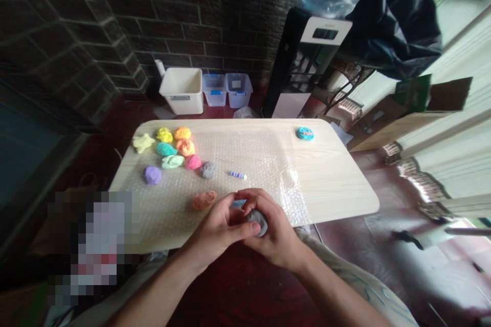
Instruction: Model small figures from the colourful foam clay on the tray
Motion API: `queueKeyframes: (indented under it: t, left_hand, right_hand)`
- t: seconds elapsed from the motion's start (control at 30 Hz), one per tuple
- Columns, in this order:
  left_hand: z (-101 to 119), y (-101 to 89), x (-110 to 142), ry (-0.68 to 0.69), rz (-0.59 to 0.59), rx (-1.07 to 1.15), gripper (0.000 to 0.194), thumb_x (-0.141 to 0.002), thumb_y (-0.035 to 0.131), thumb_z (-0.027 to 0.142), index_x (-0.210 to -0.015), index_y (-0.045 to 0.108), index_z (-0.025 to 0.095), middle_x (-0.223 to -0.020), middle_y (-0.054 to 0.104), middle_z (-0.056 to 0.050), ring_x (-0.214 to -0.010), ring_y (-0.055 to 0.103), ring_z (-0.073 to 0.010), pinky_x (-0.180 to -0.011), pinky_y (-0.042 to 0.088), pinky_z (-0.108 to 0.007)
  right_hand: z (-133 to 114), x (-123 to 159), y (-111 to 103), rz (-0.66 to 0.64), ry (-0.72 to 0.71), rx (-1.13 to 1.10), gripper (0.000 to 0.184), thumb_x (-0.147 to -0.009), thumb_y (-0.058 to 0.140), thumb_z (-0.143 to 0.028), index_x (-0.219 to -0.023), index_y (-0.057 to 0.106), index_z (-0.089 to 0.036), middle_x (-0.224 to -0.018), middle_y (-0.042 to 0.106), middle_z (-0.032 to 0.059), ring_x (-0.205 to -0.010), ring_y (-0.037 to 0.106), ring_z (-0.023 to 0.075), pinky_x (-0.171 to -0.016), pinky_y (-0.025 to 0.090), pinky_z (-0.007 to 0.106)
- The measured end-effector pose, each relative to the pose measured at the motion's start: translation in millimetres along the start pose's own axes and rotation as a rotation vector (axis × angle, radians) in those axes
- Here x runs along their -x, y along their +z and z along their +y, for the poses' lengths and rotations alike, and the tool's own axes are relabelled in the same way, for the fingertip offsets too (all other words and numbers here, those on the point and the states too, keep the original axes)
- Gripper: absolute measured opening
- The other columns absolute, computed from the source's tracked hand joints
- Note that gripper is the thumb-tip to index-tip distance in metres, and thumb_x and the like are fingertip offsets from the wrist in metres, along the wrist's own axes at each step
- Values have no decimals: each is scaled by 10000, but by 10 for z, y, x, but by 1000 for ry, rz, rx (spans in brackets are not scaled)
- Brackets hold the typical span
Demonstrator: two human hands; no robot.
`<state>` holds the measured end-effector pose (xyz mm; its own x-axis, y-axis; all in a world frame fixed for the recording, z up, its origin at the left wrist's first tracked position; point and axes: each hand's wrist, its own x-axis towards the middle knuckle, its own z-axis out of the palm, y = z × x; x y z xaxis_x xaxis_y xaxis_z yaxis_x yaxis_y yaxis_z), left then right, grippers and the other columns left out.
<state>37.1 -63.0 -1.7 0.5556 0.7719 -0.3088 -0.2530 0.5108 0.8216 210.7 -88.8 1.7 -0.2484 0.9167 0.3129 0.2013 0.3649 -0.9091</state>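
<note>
A grey lump of modelling clay [258, 223] is held between both hands above the table's near edge. My left hand [226, 225] presses its thumb on the clay's front, fingers curled behind. My right hand [272, 225] wraps round the same lump from the right. Something blue [238, 204] shows between the hands, partly hidden by fingers. Just left of them lies a brownish-orange clay lump [204, 200] on the bubble wrap [253, 148]. A small striped roll [238, 175] in blue, purple and white lies beyond the hands.
Several coloured clay lumps, including a purple one [152, 174] and a grey one [207, 169], sit on the left of the table [337, 173]. A blue piece [306, 134] lies far right. Behind stand a white basket [182, 92], two clear bins [226, 89] and a water dispenser [307, 61].
</note>
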Motion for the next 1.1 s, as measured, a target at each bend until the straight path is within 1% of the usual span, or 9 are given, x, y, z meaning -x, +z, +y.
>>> queueKeyframes:
  t: [0.13,0.3,0.43,0.6,0.77,0.83,0.97,1.03,1.1]
  left_hand:
    - [1,13,13,-6,24,-7,520,-811,923,322,-1226,657,156,-951,771,-71,-950,749,-222,-827,558,-294]
    - [-5,15,6,-4,65,3,602,-772,953,307,-1261,638,153,-1000,794,-89,-926,765,-223,-819,571,-300]
    - [-17,26,11,-7,80,-17,628,-765,956,313,-1284,636,161,-949,777,-66,-891,762,-222,-780,557,-292]
    - [-30,54,19,-3,43,-12,571,-754,955,286,-1227,661,162,-919,768,-52,-927,752,-227,-835,554,-308]
    - [-28,40,18,24,42,-8,582,-734,957,264,-1231,672,164,-1008,789,-82,-942,758,-244,-829,563,-322]
    - [-10,47,24,20,42,-8,634,-714,965,248,-1265,661,173,-1030,788,-83,-961,759,-250,-839,566,-325]
    - [47,87,44,0,34,39,742,-661,997,257,-1304,631,195,-1126,783,-99,-1032,762,-270,-880,575,-335]
    - [74,79,54,-11,38,58,717,-709,975,330,-1323,628,196,-1166,784,-114,-1047,765,-274,-890,576,-341]
    - [92,35,57,-18,99,51,616,-812,895,428,-1323,646,190,-1132,798,-115,-994,776,-261,-862,582,-343]
  right_hand:
    - [16,-8,5,27,-27,36,279,-832,786,-137,-1020,607,-241,-1221,690,103,-1122,676,252,-943,562,382]
    - [29,-15,11,21,-14,51,370,-764,836,-115,-1063,656,-238,-1287,670,118,-1209,665,276,-1009,558,410]
    - [37,2,18,29,-6,46,266,-798,835,-147,-972,657,-241,-1237,711,107,-1154,694,265,-951,573,388]
    - [25,8,39,73,-21,57,196,-836,811,-185,-925,646,-243,-1122,761,94,-1012,728,239,-861,577,366]
    - [1,-5,40,55,-45,42,268,-832,836,-206,-1038,672,-252,-1216,756,103,-1103,728,255,-922,581,389]
    - [0,-5,39,34,-43,30,232,-833,821,-204,-1002,671,-253,-1129,768,86,-1052,735,246,-900,583,383]
    - [-10,0,39,30,10,-11,169,-827,798,-219,-908,652,-246,-944,768,49,-865,731,210,-793,577,351]
    - [-31,-2,30,57,50,-31,148,-831,792,-224,-884,655,-240,-935,768,53,-842,727,207,-773,577,346]
    - [-63,-10,12,99,94,-68,119,-845,774,-217,-860,658,-236,-926,764,54,-838,726,205,-770,587,342]
